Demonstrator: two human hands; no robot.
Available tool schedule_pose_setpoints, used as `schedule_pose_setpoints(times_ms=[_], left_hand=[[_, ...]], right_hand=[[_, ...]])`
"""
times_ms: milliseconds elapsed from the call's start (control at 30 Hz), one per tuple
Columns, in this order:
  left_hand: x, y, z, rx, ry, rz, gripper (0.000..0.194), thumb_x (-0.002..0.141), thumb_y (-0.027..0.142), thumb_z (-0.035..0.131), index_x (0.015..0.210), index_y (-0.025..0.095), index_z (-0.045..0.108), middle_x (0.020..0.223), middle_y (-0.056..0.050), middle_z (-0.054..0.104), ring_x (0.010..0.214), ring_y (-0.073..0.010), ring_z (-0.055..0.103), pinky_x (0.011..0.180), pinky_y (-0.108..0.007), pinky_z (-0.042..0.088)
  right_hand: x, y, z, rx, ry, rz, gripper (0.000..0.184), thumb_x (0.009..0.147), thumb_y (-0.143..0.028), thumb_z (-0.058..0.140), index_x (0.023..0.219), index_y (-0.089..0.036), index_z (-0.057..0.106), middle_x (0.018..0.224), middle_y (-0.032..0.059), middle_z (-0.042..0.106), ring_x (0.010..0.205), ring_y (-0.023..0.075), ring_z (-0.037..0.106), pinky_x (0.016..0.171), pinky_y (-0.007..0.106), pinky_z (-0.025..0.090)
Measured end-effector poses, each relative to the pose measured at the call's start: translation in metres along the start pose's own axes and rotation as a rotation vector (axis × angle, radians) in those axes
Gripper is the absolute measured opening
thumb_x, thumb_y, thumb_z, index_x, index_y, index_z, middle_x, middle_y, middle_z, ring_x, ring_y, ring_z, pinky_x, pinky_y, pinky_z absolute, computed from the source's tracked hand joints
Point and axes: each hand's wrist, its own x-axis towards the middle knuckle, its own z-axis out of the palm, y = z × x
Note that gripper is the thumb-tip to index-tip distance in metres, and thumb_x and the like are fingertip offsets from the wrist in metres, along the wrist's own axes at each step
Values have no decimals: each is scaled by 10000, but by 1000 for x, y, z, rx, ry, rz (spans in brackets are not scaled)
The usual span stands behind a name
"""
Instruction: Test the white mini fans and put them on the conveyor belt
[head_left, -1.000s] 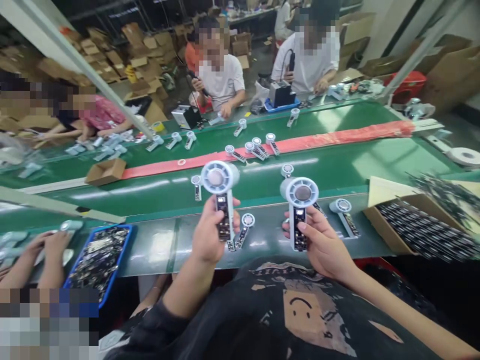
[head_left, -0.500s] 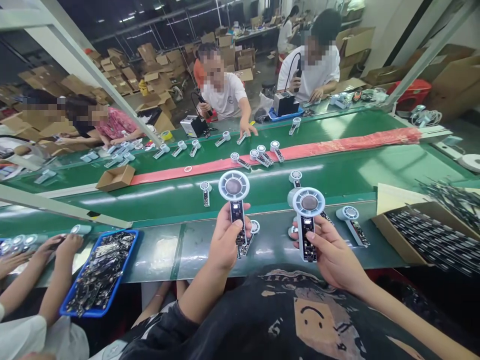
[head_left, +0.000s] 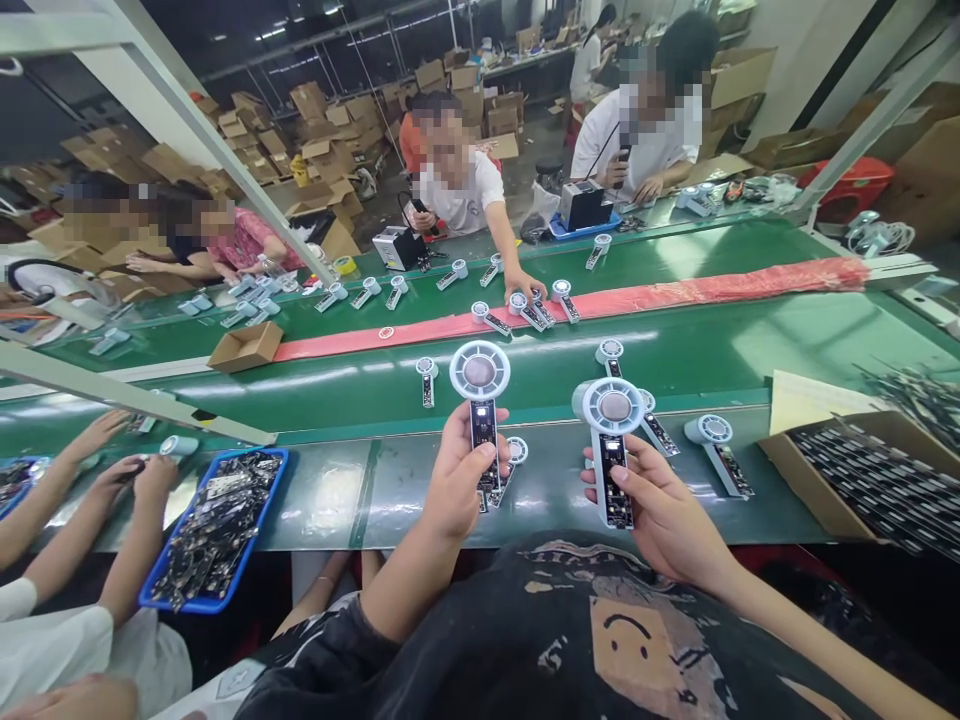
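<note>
My left hand [head_left: 459,482] is closed round the handle of a light-blue handheld fan [head_left: 480,372], thumb on the exposed black circuit board [head_left: 483,425]. My right hand [head_left: 660,500] grips a second handheld fan [head_left: 615,405] the same way, its thumb near the lower part of the board. Both fans are upright with their round grilles on top, and a small light glows on each board. Just behind my left hand another fan [head_left: 516,452] lies on the bench, partly hidden. Beyond my right hand lie further fans [head_left: 709,432], boards showing.
A blue tray [head_left: 217,530] of circuit boards stands at left, beside co-workers' hands. To the right is a cardboard box [head_left: 817,490] of black strips. More fans sit on the green belt [head_left: 360,400] and the red strip [head_left: 675,292]. A co-worker's hand [head_left: 525,285] touches fans across the belt.
The view has shifted slightly. Both my hands keep hold of their fans. The co-worker opposite has moved a hand from a fan on the far side to those on the red strip.
</note>
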Motion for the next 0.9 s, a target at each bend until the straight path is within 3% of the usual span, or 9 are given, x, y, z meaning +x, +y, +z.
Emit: schedule_pose_setpoints(times_ms=[267,400,667,900], left_hand=[[0,2,-2,55,24,-35,323,808,328,645,1084,201,533,917,-49,689,588,-112,530,557,-281,457],[1,1,-5,34,49,-43,342,779,311,651,1082,199,538,1039,-75,691,626,-113,561,543,-268,463],[2,2,-12,36,10,-28,369,756,288,625,1103,187,550,1089,-97,681,658,-132,582,539,-280,479],[-2,4,-15,19,17,-76,419,726,284,643,1116,185,526,1104,-100,675,651,-126,579,537,-277,479]], right_hand=[[-3,3,3,22,17,26,601,624,-492,923,1116,-316,627,1024,18,739,831,223,716,741,415,613],[-5,4,8,56,39,7,597,597,-466,929,1093,-310,635,1005,16,737,818,221,715,722,397,607],[-12,1,23,103,98,8,617,524,-381,942,1055,-283,644,950,-1,739,736,185,705,637,317,577],[-16,10,25,70,41,-37,539,626,-378,889,1089,-282,631,985,15,742,752,195,703,660,354,589]])
